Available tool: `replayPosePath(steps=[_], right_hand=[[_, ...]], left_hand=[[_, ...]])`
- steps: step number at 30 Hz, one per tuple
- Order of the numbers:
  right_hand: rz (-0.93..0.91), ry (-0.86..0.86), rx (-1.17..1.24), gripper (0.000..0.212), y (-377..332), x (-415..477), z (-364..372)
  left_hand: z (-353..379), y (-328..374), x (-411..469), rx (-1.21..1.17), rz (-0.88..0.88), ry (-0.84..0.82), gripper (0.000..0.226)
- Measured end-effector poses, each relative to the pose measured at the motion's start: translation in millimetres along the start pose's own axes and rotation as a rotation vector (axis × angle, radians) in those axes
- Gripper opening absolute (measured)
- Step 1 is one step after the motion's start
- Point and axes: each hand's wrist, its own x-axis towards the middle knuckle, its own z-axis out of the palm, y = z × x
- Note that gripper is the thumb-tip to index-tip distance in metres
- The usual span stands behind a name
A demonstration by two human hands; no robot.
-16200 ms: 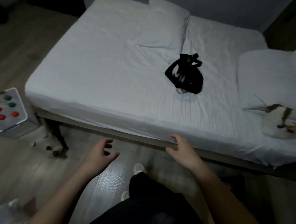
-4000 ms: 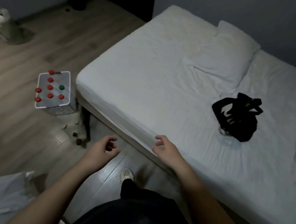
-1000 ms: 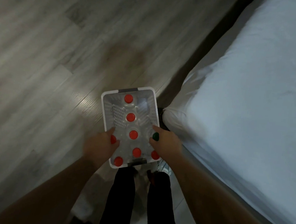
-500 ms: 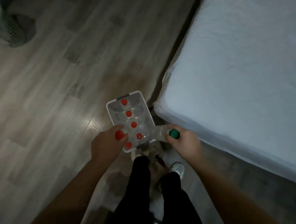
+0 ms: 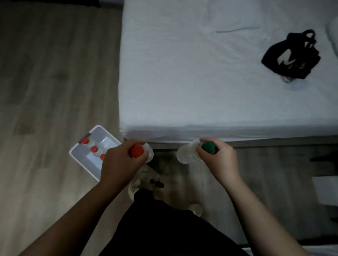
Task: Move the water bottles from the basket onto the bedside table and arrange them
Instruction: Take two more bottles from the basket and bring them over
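My left hand [image 5: 118, 162] grips a clear water bottle with a red cap [image 5: 136, 150], held by its neck above the floor. In my right hand [image 5: 218, 162] is a clear water bottle with a green cap [image 5: 208, 147], tilted to the left. Both bottles hang in front of the bed's corner. The white basket [image 5: 77, 152] stands on the floor to the left, just behind my left hand. Three red-capped bottles [image 5: 94, 149] show inside it; my hand hides the basket's near right part. No bedside table is in view.
A bed with a white sheet [image 5: 217, 75] fills the upper right, with a black bag [image 5: 291, 56] lying on it. Wooden floor [image 5: 48, 81] spreads to the left. My legs and shoes are below, with small dark bits on the floor near them.
Both hands have lifted clear of the basket, each with a bottle. My view has swung right, so the basket now sits at the left and more of the bed shows.
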Motion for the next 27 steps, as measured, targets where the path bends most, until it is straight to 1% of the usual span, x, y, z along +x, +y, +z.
replayPosePath(steps=[2,5,8,11,17,22,25,27], right_hand=[[0.022,0.061,0.039,0.019,21.9,-14.1,-34.2],[0.043,0.113,0.058,0.015,58.9,-32.8,-85.5],[0.103,0.150,0.045,0.014,97.6,-49.0,-130.8],[0.165,0.235,0.063,0.016,132.6,-65.9,-170.6],[0.257,0.446,0.168,0.018,184.9,-96.1,-231.4],[0.326,0.527,0.183,0.020,213.5,-102.6,-267.4],[0.354,0.565,0.257,0.023,224.2,-104.7,-289.0],[0.372,0.596,0.272,0.021,232.0,-103.2,-304.0]], left_hand=[[21.5,28.2,-14.2,-0.075,0.025,0.007,0.024],[57.8,64.3,-33.0,-0.114,0.120,0.034,0.018],[92.8,98.5,-47.8,-0.180,0.097,0.027,0.013],[127.7,130.1,-59.1,-0.224,0.108,-0.050,0.008],[182.5,189.8,-75.0,-0.257,0.239,-0.201,0.009],[216.1,243.5,-76.4,-0.264,0.352,-0.305,0.009],[241.9,274.2,-70.2,-0.254,0.389,-0.370,0.009],[262.3,293.8,-63.2,-0.237,0.409,-0.402,0.009]])
